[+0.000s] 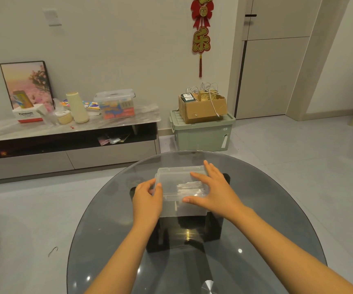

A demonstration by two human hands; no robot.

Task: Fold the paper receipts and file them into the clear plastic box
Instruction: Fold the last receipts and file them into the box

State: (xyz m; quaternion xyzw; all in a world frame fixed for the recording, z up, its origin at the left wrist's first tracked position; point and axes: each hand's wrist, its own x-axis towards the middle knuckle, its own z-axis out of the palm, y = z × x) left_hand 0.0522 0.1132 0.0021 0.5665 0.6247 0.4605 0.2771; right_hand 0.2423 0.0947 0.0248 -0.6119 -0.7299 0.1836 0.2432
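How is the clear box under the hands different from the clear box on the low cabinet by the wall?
The clear plastic box on the glass table has a flat lid and shows white folded receipts; the clear box on the cabinet has a handle on its lid and colourful packets inside. The left hand and right hand touch only the first. Both are see-through and lidded.

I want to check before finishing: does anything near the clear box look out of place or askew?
Nothing stands out. The clear plastic box sits flat on the glass table, lid on, folded receipts inside, and both hands touch it.
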